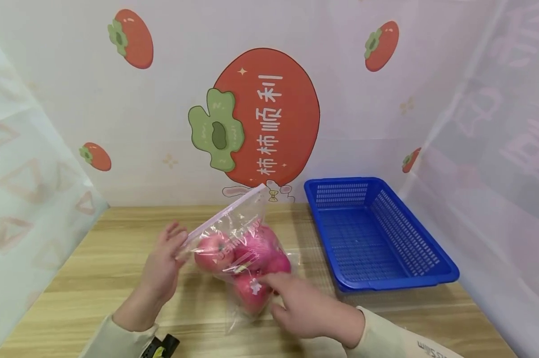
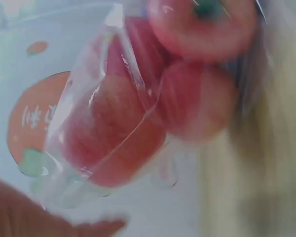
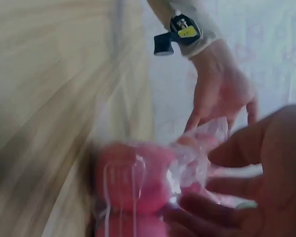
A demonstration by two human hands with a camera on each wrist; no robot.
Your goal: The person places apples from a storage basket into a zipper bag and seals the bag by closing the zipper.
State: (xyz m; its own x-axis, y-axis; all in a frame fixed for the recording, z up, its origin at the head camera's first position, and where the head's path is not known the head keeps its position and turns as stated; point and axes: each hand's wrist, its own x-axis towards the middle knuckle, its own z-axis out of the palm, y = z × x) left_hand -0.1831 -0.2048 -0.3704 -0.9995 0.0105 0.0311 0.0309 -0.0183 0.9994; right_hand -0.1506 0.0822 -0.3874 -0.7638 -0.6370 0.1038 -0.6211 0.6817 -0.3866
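Observation:
A clear zip bag (image 1: 251, 214) with a pale pink zip strip stands on the table, filled with several red-pink apples (image 1: 214, 252). Through the film in the left wrist view, an apple (image 2: 113, 131) shows close up. My left hand (image 1: 159, 263) is at the bag's upper left corner, its fingers extended beside the zip end. On the bag's lower right side, my right hand (image 1: 307, 303) touches the film with its forefinger stretched over an apple. In the right wrist view the right fingers (image 3: 237, 148) are spread and loosely bent against the bag.
To the right of the bag sits a blue plastic basket (image 1: 336, 253) with mesh sides and nothing in it. The wooden table (image 1: 117, 233) meets a printed cloth backdrop (image 1: 171, 99) at the back, and cloth hangs on both sides.

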